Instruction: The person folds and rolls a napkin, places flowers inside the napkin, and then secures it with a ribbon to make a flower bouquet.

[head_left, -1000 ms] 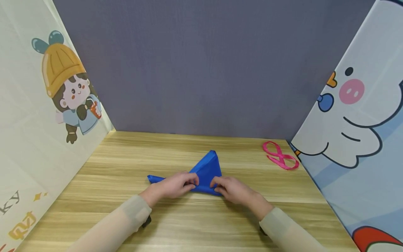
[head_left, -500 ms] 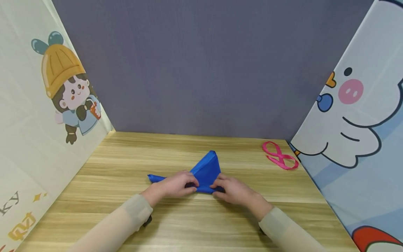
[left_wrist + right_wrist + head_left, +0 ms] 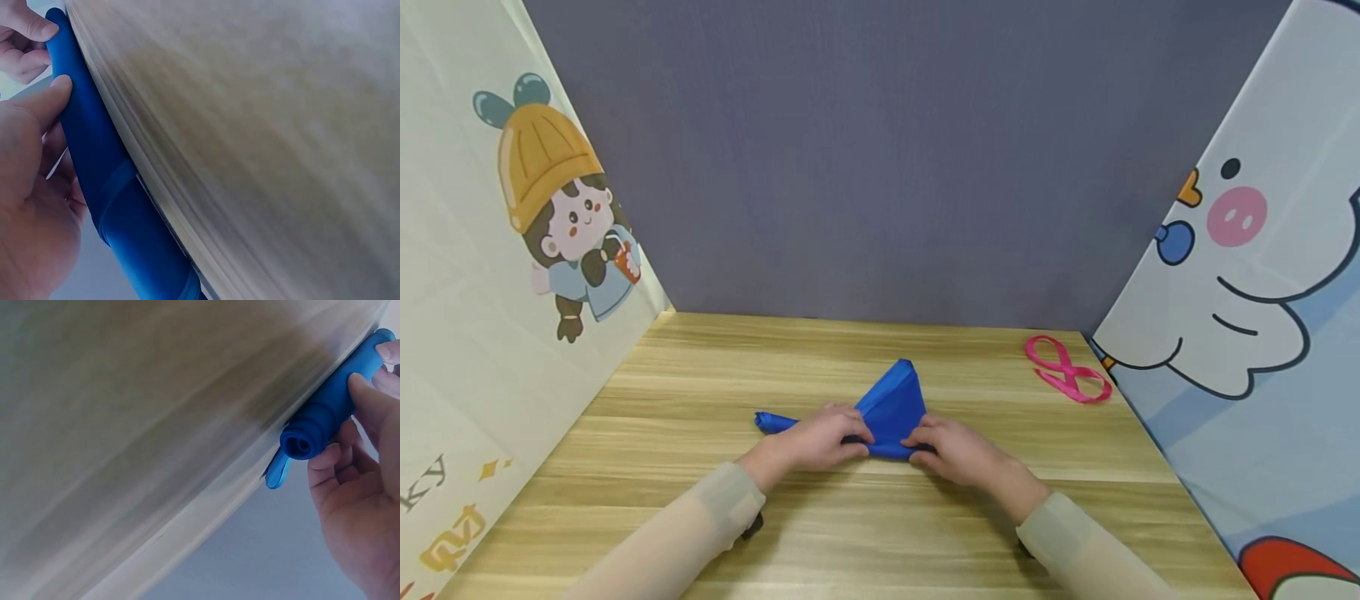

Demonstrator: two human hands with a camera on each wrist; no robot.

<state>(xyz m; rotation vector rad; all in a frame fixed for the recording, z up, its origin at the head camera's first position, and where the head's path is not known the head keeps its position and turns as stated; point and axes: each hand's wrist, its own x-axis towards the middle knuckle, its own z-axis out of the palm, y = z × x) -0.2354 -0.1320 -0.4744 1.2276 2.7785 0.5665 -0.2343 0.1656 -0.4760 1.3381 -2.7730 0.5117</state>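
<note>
A blue cloth [image 3: 891, 411] lies on the table between the two hands, partly rolled up along its near edge. Its unrolled part narrows to a blunt tip pointing away, and one rolled end sticks out beyond the left hand. The left hand [image 3: 822, 442] grips the roll left of the middle, thumb on the near side. Opposite it, the right hand [image 3: 957, 450] pinches the roll near its right end with curled fingers. In the right wrist view, the coiled end of the rolled cloth [image 3: 325, 412] shows spiral layers, with a flat flap under it.
A pink ribbon [image 3: 1067, 371], looped like a figure eight, lies at the table's far right. Behind the wooden table [image 3: 880, 533] stands a grey panel [image 3: 880, 167]. Printed cartoon panels flank it left and right.
The near right part of the cloth has gone from lying flat to being rolled under the right hand. Both hands have barely shifted; the roll's left end has turned slightly.
</note>
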